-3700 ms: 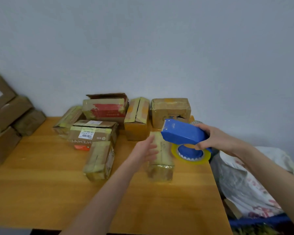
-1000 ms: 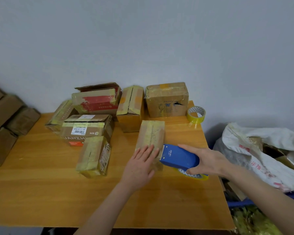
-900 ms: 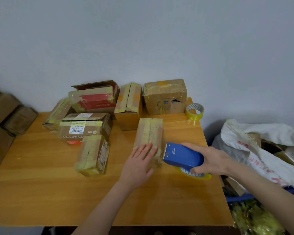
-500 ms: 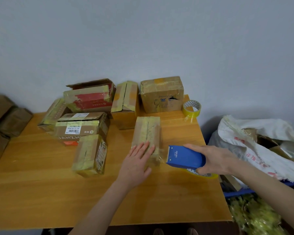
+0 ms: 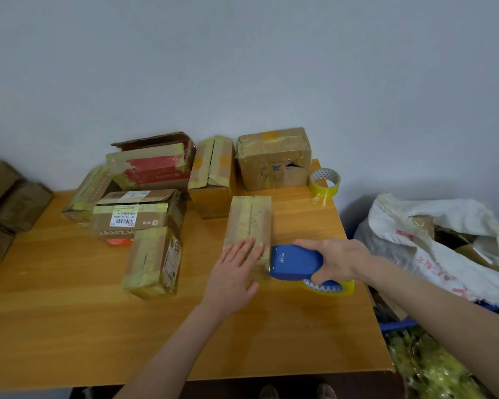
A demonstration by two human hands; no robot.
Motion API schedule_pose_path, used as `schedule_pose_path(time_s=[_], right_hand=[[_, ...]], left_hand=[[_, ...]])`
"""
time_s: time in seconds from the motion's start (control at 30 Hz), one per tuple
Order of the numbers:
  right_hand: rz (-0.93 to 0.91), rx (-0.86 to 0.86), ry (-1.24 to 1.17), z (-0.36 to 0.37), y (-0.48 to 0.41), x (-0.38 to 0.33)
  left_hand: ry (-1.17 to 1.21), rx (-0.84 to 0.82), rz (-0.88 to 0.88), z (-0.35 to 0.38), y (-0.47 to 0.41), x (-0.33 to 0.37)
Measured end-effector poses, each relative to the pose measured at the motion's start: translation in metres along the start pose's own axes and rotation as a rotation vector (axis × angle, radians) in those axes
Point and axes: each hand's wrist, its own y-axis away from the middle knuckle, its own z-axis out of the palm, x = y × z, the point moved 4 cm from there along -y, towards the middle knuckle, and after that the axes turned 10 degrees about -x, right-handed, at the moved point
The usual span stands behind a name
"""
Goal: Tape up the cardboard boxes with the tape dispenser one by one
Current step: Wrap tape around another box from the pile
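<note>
A narrow cardboard box [image 5: 249, 223] with yellowish tape along its top lies in the middle of the wooden table [image 5: 69, 326]. My left hand [image 5: 234, 275] presses flat on the box's near end, fingers straight. My right hand [image 5: 336, 262] grips the blue tape dispenser [image 5: 296, 262], whose front edge sits against the box's near right corner. The dispenser's yellow tape roll [image 5: 329, 287] hangs beneath my right hand.
Several taped boxes stand at the back: a red-printed one [image 5: 153, 165], a labelled one [image 5: 136, 217], a tall one [image 5: 153, 262], a square one [image 5: 274, 158]. A spare tape roll [image 5: 324, 181] sits at the back right corner. A white sack [image 5: 444, 243] lies beside the table, brown boxes [image 5: 6, 203] at left.
The dispenser has moved back in against the box's near right corner after pulling slightly away. My left hand stays pressed on the box. The camera has tilted a little.
</note>
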Motion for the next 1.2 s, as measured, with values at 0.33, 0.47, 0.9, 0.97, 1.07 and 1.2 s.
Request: schedule_pose_path(time_s=[0.33, 0.47, 0.9, 0.97, 1.07, 1.2], right_hand=[[0.081, -0.060, 0.077, 0.003, -0.006, 0.000], [0.051, -0.009, -0.416, 0.002, -0.015, 0.021], [0.146, 0.215, -1.566, 0.055, -0.053, 0.026], [0.172, 0.175, -1.638, 0.059, -0.056, 0.026], [0.183, 0.141, -1.575, 0.059, -0.053, 0.026], [0.183, 0.184, -1.234, 0.049, -0.047, 0.025]], left_hand=[[-0.016, -0.009, -0.004, -0.002, 0.006, 0.004], [-0.021, 0.005, -0.036, -0.004, 0.004, 0.006], [0.025, -0.002, -0.107, -0.004, 0.005, 0.018], [0.028, -0.010, -0.103, -0.003, 0.005, 0.016], [0.024, -0.033, -0.090, 0.000, 0.004, 0.012], [0.023, -0.069, -0.084, 0.000, 0.003, 0.011]])
